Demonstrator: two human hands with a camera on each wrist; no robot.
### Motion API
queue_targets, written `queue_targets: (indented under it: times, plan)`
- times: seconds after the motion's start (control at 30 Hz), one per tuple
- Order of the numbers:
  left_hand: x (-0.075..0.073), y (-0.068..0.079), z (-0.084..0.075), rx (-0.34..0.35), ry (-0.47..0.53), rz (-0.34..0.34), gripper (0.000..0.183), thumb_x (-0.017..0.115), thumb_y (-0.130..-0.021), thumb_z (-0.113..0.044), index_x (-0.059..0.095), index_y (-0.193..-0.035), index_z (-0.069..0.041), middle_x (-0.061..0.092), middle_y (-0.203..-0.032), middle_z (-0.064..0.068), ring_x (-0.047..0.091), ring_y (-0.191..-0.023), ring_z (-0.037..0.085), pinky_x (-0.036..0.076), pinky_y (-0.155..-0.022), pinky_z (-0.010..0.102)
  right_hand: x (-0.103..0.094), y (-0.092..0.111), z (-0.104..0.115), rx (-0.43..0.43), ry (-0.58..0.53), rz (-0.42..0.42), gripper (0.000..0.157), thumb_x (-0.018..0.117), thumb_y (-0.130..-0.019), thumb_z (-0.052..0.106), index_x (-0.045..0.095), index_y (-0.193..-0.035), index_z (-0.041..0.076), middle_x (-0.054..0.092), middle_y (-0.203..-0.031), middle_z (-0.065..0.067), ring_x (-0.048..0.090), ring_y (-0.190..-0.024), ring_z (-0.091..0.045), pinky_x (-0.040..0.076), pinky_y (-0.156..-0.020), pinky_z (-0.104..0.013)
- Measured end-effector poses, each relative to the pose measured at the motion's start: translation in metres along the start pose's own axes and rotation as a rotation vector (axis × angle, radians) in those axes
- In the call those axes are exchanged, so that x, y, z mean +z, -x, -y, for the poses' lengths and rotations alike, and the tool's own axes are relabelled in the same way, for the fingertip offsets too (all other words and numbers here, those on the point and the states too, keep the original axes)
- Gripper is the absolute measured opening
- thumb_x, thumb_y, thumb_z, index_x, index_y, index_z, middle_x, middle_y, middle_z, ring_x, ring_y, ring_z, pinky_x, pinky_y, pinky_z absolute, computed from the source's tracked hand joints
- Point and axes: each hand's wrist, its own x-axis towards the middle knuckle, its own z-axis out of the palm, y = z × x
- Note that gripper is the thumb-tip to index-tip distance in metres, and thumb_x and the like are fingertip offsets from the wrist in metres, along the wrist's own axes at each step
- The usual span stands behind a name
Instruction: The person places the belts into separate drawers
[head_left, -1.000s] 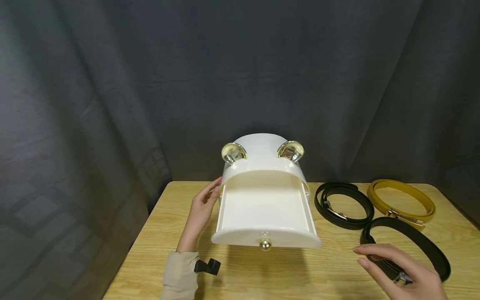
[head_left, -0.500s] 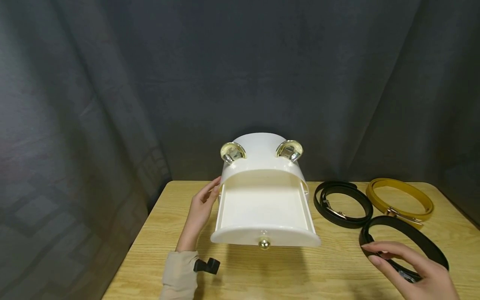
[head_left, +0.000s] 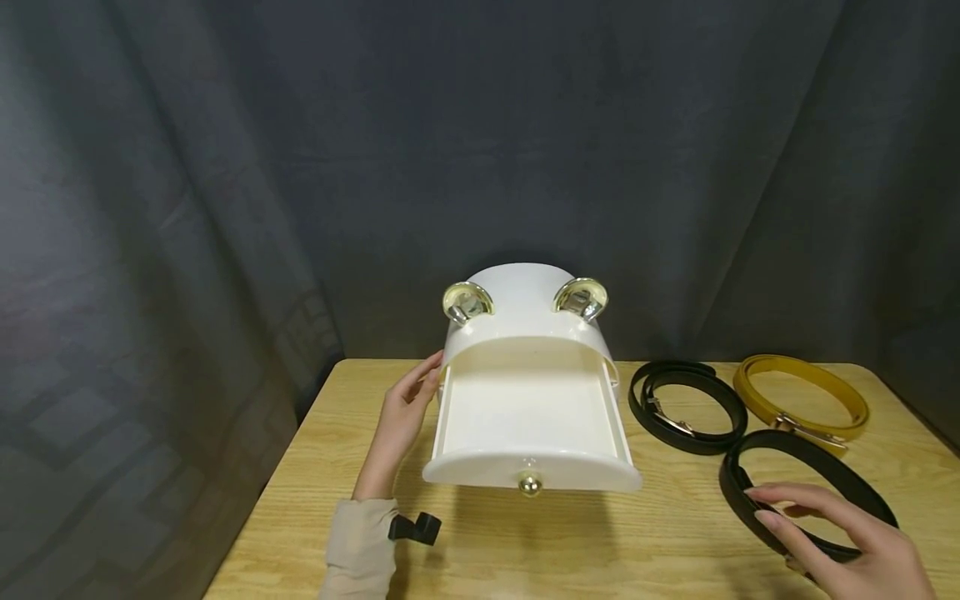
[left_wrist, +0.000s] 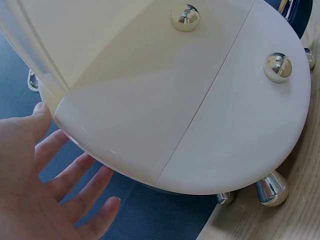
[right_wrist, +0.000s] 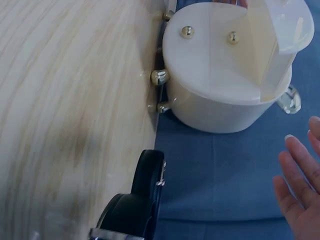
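Observation:
A rounded white drawer box [head_left: 525, 308] with gold, ear-like pieces on top stands mid-table, its upper drawer [head_left: 532, 408] pulled out and bare inside. My left hand [head_left: 401, 425] rests against the box's left side; in the left wrist view its fingers [left_wrist: 75, 176] lie spread and fairly straight along the white wall. At the right front, my right hand [head_left: 847, 537] is over a coiled black belt [head_left: 817, 454], thumb and forefinger apart at its near left edge. In the right wrist view the fingers [right_wrist: 300, 170] are extended, away from the belt [right_wrist: 147, 172]. Contact with the belt is unclear.
Another coiled black belt [head_left: 686, 408] lies right of the box, touching or nearly touching the front one. A coiled mustard belt [head_left: 806, 387] lies behind them at the back right. Dark curtains [head_left: 480, 150] hang behind the wooden table [head_left: 322, 467].
My right hand has moved slightly right over the front black belt, with thumb and forefinger closer to its near left edge. The left hand and drawer box stay in place.

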Motion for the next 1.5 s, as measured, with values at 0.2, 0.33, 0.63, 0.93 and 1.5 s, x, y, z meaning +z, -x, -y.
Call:
queue_targets:
  times: [0.2,0.33,0.63,0.93,1.5]
  plan:
    - [0.000,-0.001,-0.001,0.000,0.000,0.003,0.040,0.053,-0.104,-0.028,0.057,-0.142,-0.014,0.058,-0.138,0.010,0.059,-0.116,0.029,0.042,-0.101,0.051,-0.001,0.005,-0.018,0.074,0.059,-0.001,0.030,0.081,-0.075,-0.008,0.075,-0.099,0.008,0.063,-0.092,0.027,0.055,-0.081,0.014,0.042,-0.065,-0.006]
    - [0.000,-0.001,-0.001,-0.004,-0.004,0.007,0.040,0.053,-0.104,-0.029,0.057,-0.142,-0.015,0.057,-0.139,0.009,0.059,-0.117,0.029,0.042,-0.101,0.052,-0.002,0.008,-0.029,0.072,0.069,-0.012,0.032,0.082,-0.072,-0.011,0.075,-0.098,0.006,0.061,-0.091,0.029,0.053,-0.081,0.015,0.042,-0.062,-0.008]
    - [-0.001,0.001,0.001,-0.004,-0.013,0.003,0.040,0.053,-0.105,-0.028,0.057,-0.142,-0.014,0.057,-0.140,0.009,0.059,-0.116,0.029,0.043,-0.099,0.050,-0.007,0.010,-0.054,0.069,0.087,-0.008,0.027,0.080,-0.074,-0.012,0.073,-0.097,0.002,0.058,-0.092,0.033,0.050,-0.081,0.019,0.041,-0.062,-0.007]
    - [-0.002,0.002,0.002,0.010,-0.022,-0.006,0.041,0.053,-0.104,-0.030,0.057,-0.142,-0.015,0.058,-0.139,0.008,0.060,-0.115,0.028,0.045,-0.098,0.052,-0.011,0.007,-0.081,0.037,0.072,0.020,0.024,0.076,-0.079,-0.011,0.071,-0.099,0.001,0.057,-0.095,0.034,0.051,-0.082,0.017,0.042,-0.065,-0.007]
    - [0.000,0.001,0.001,0.023,-0.002,0.015,0.041,0.053,-0.105,-0.029,0.056,-0.143,-0.015,0.056,-0.140,0.007,0.058,-0.117,0.029,0.043,-0.100,0.053,-0.027,0.003,-0.134,0.198,0.238,0.223,0.028,0.083,-0.081,0.012,0.070,-0.104,0.001,0.058,-0.086,0.024,0.039,-0.077,0.022,0.042,-0.055,-0.020]
